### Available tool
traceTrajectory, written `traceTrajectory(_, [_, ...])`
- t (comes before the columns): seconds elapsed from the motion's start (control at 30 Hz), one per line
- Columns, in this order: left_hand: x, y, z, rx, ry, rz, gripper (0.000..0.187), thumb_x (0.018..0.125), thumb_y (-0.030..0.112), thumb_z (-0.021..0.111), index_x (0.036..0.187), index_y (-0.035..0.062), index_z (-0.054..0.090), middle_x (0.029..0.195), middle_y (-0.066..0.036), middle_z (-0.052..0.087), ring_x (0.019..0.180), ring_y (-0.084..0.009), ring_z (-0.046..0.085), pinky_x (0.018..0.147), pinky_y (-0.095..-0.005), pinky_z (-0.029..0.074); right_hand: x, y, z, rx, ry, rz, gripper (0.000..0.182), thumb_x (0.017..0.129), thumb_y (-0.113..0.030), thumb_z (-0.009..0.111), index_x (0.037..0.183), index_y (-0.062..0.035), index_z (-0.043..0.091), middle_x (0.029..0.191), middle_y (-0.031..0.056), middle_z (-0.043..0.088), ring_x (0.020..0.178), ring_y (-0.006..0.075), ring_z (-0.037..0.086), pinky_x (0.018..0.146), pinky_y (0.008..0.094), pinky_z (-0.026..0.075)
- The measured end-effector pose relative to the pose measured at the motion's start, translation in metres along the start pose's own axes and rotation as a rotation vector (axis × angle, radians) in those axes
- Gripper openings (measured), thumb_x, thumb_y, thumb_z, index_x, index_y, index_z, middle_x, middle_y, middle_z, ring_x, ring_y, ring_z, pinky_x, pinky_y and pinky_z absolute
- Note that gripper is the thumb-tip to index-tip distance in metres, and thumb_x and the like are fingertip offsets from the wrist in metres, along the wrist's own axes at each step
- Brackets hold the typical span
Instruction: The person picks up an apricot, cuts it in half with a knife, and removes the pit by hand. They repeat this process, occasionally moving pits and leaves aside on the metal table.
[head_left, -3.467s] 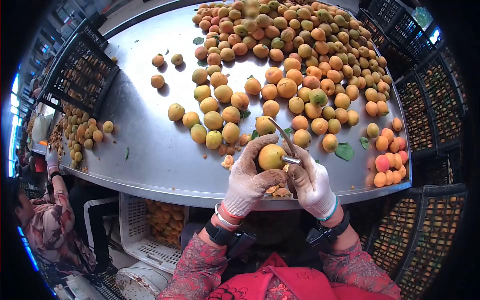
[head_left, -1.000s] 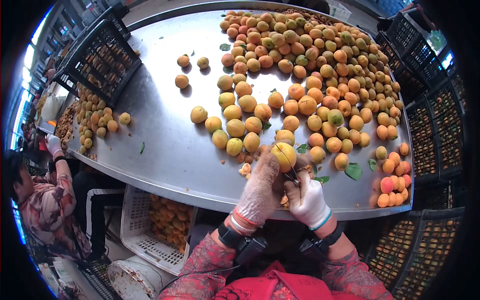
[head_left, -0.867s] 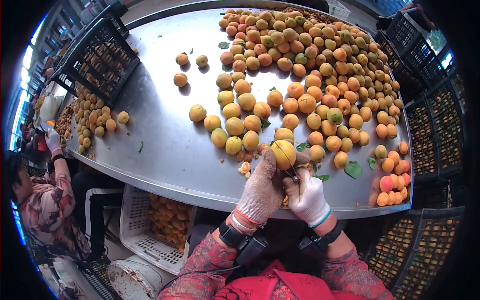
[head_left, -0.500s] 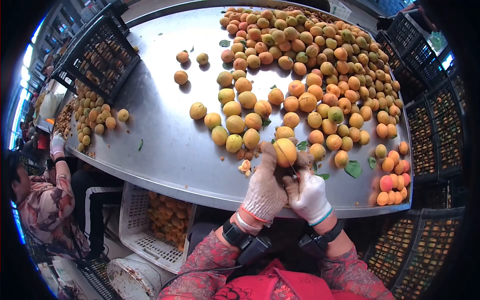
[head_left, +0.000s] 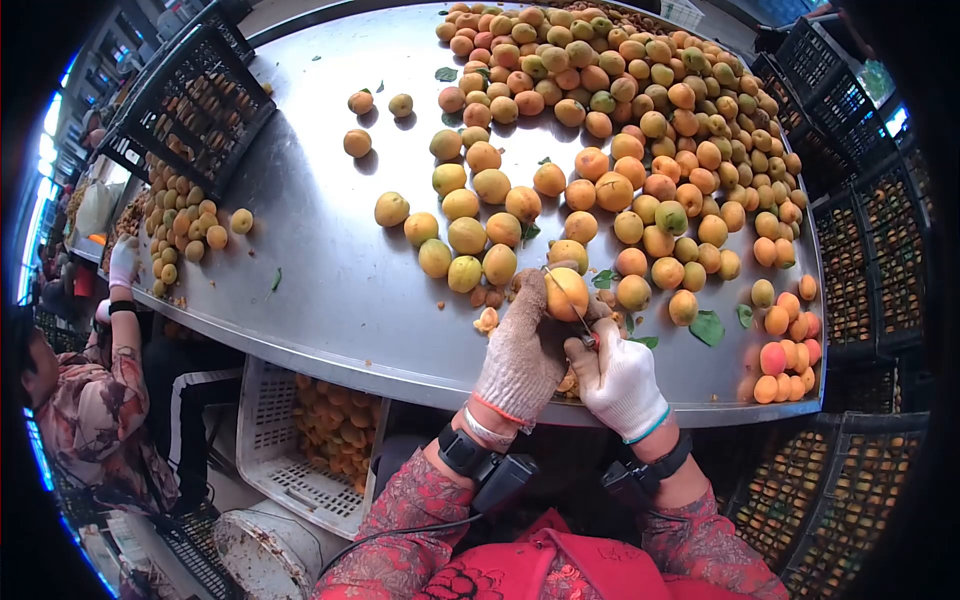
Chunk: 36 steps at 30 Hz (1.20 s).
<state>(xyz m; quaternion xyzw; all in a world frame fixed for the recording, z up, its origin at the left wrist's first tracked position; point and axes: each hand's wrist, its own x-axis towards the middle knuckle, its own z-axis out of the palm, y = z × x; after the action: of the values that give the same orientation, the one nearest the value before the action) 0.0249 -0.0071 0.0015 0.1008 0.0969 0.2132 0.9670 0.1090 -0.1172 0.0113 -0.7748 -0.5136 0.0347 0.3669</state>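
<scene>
My left hand (head_left: pixel 525 350), in a white knit glove with stained fingers, grips a yellow-orange apricot (head_left: pixel 567 294) above the near edge of the metal table (head_left: pixel 340 290). My right hand (head_left: pixel 615 378), also gloved, is closed on a small tool (head_left: pixel 588 340) with a thin metal blade or wire that lies across the apricot's face. The far end of the tool is near my left fingertips. Loose apricots (head_left: pixel 466 236) lie just beyond my hands, with a few torn pieces (head_left: pixel 486 320) to the left and a green leaf (head_left: pixel 706 328) to the right.
A large apricot pile (head_left: pixel 690 120) covers the table's far right. A black crate (head_left: pixel 195 110) tips out fruit at the left. Below the table edge are a white crate (head_left: pixel 300 480) of apricots and a bucket (head_left: pixel 265 550). A co-worker (head_left: pixel 95 400) sits left; stacked crates (head_left: pixel 860 500) stand right.
My hands have shifted slightly left, and my right hand has moved a little away from my left. The thin blade now lies higher across the apricot. The co-worker's gloved hand has moved slightly.
</scene>
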Motion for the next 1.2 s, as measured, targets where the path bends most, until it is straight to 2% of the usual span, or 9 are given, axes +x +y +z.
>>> traceTrajectory(0.13, [-0.002, -0.003, 0.002, -0.085, -0.004, -0.040, 0.044, 0.102, 0.035, 0.051, 0.131, 0.0022, 0.048, 0.121, -0.017, 0.058, 0.111, -0.0290, 0.058, 0.099, -0.0415, 0.047, 0.001, 0.002, -0.003, 0.016, -0.008, 0.011, 0.024, 0.088, -0.021, 0.070, 0.086, -0.0021, 0.055, 0.062, 0.0152, 0.061, 0.055, 0.0351, 0.064, 0.048, 0.0402, 0.049])
traceTrajectory(0.2, [0.002, -0.009, -0.003, 0.768, 0.116, 0.268, 0.052, 0.102, 0.040, 0.051, 0.136, 0.0018, 0.043, 0.125, -0.012, 0.056, 0.113, -0.0228, 0.056, 0.101, -0.0386, 0.046, 0.001, 0.003, -0.005, 0.060, 0.004, 0.016, 0.024, 0.088, -0.020, 0.070, 0.087, -0.0016, 0.055, 0.063, 0.0154, 0.061, 0.056, 0.0354, 0.064, 0.049, 0.0404, 0.049])
traceTrajectory(0.43, [0.001, -0.003, 0.010, 0.637, 0.072, 0.163, 0.048, 0.103, 0.039, 0.048, 0.134, 0.0013, 0.044, 0.126, -0.014, 0.055, 0.114, -0.0223, 0.055, 0.102, -0.0373, 0.045, 0.000, 0.007, -0.004, 0.091, 0.014, 0.031, 0.021, 0.088, -0.018, 0.069, 0.090, -0.0011, 0.056, 0.067, 0.0158, 0.063, 0.058, 0.0359, 0.064, 0.051, 0.0410, 0.050])
traceTrajectory(0.5, [0.006, -0.012, -0.001, 0.078, 0.073, 0.059, 0.036, 0.101, 0.029, 0.055, 0.124, 0.0007, 0.053, 0.114, -0.011, 0.061, 0.102, -0.0195, 0.061, 0.093, -0.0327, 0.049, -0.001, 0.011, -0.001, 0.063, 0.026, 0.024, 0.021, 0.088, -0.018, 0.069, 0.090, -0.0011, 0.057, 0.067, 0.0158, 0.063, 0.058, 0.0359, 0.064, 0.051, 0.0412, 0.050])
traceTrajectory(0.57, [0.006, -0.012, -0.006, 0.008, 0.076, -0.011, 0.040, 0.102, 0.033, 0.054, 0.125, -0.0001, 0.052, 0.114, -0.011, 0.061, 0.103, -0.0194, 0.061, 0.094, -0.0332, 0.049, -0.002, 0.015, -0.002, 0.026, -0.055, 0.029, 0.030, 0.092, -0.013, 0.062, 0.117, 0.0020, 0.055, 0.075, 0.0214, 0.065, 0.069, 0.0407, 0.066, 0.056, 0.0433, 0.050])
traceTrajectory(0.83, [0.000, -0.002, 0.012, 0.662, 0.063, 0.174, 0.047, 0.105, 0.036, 0.044, 0.132, -0.0018, 0.046, 0.127, -0.014, 0.055, 0.116, -0.0232, 0.055, 0.105, -0.0377, 0.043, 0.001, 0.004, -0.008, 0.206, -0.020, 0.091, 0.022, 0.089, -0.019, 0.067, 0.092, 0.0003, 0.057, 0.070, 0.0171, 0.065, 0.063, 0.0358, 0.066, 0.052, 0.0408, 0.050])
traceTrajectory(0.97, [0.000, -0.007, 0.008, 0.587, 0.104, 0.125, 0.055, 0.103, 0.043, 0.047, 0.133, -0.0019, 0.045, 0.127, -0.015, 0.055, 0.118, -0.0255, 0.054, 0.104, -0.0389, 0.043, 0.000, 0.002, -0.002, 0.098, -0.049, 0.103, 0.022, 0.090, -0.019, 0.066, 0.094, 0.0006, 0.057, 0.070, 0.0174, 0.065, 0.062, 0.0358, 0.066, 0.052, 0.0408, 0.050])
traceTrajectory(1.03, [0.002, -0.015, 0.015, 0.033, 0.158, -0.006, 0.053, 0.101, 0.045, 0.050, 0.129, -0.0004, 0.051, 0.114, -0.010, 0.062, 0.106, -0.0192, 0.060, 0.097, -0.0325, 0.049, 0.001, 0.002, 0.000, 0.070, -0.025, 0.064, 0.022, 0.090, -0.019, 0.066, 0.094, 0.0005, 0.057, 0.069, 0.0167, 0.065, 0.061, 0.0354, 0.066, 0.052, 0.0407, 0.050])
traceTrajectory(1.2, [0.004, -0.013, -0.004, 0.143, 0.107, -0.011, 0.061, 0.100, 0.051, 0.047, 0.134, -0.0001, 0.046, 0.124, -0.016, 0.058, 0.112, -0.0291, 0.058, 0.102, -0.0410, 0.046, 0.003, -0.001, -0.004, 0.151, -0.015, 0.123, 0.022, 0.090, -0.019, 0.067, 0.092, 0.0001, 0.057, 0.065, 0.0153, 0.064, 0.058, 0.0346, 0.066, 0.051, 0.0409, 0.050])
